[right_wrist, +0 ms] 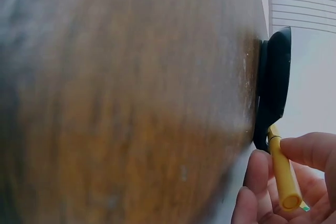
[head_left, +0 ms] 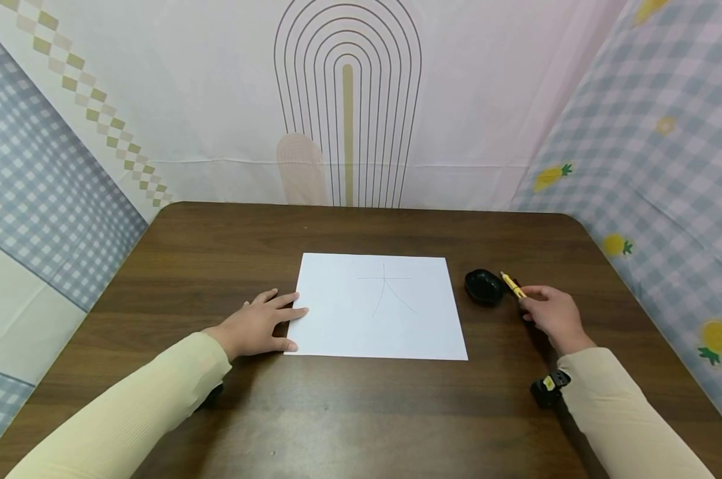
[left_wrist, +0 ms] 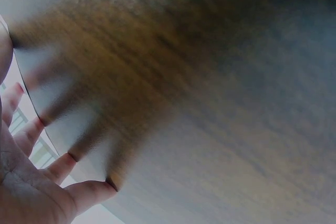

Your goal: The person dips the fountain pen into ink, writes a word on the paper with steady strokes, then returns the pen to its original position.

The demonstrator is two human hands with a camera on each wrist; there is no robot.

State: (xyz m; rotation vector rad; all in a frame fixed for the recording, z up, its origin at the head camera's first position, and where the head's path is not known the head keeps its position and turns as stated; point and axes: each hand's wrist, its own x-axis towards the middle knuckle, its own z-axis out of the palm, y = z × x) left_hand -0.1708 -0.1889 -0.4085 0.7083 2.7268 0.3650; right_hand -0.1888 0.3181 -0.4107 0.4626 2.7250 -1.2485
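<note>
A white sheet of paper (head_left: 337,319) with thin crossing and curved lines lies on the table. My left hand (head_left: 259,326) has its fingers spread, with fingertips resting on the sheet's left edge; in the left wrist view the left hand (left_wrist: 31,187) touches down at its fingertips. To the right of the sheet, my right hand (head_left: 554,314) pinches a yellow pen (head_left: 512,285) between thumb and fingers. Just left of the pen sits a glossy black rounded object (head_left: 483,287). The right wrist view shows the yellow pen (right_wrist: 284,174) beside this black object (right_wrist: 275,77), whose exact kind I cannot tell.
The brown wooden table (head_left: 361,412) has rounded far corners. Behind it hangs a white cloth (head_left: 217,100) with an arch pattern. Checked cloth (head_left: 666,166) borders the right side, and more checked cloth (head_left: 44,173) the left. Each wrist carries a dark device.
</note>
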